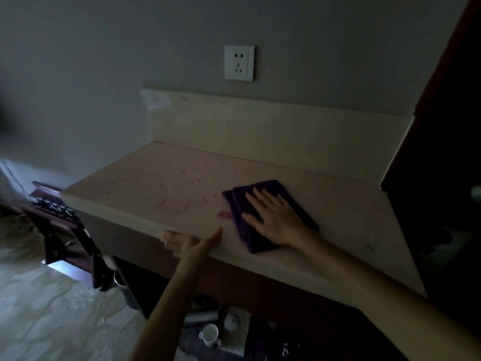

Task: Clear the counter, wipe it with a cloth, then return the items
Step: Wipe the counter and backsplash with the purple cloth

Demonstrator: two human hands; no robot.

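A folded purple cloth (239, 207) lies on the pale counter (145, 188), right of its middle. My right hand (273, 217) presses flat on the cloth with fingers spread. My left hand (190, 242) grips the counter's front edge, thumb on top and fingers curled underneath. Faint reddish marks streak the counter left of the cloth. On the floor below the counter stand a white cup (209, 333) and other small items on a tray, dim and hard to make out.
A pale backsplash (260, 131) runs behind the counter, with a wall socket (239, 63) above. A dark cabinet (442, 178) bounds the right side. A dark wooden folding rack (67, 230) stands at the left on patterned carpet.
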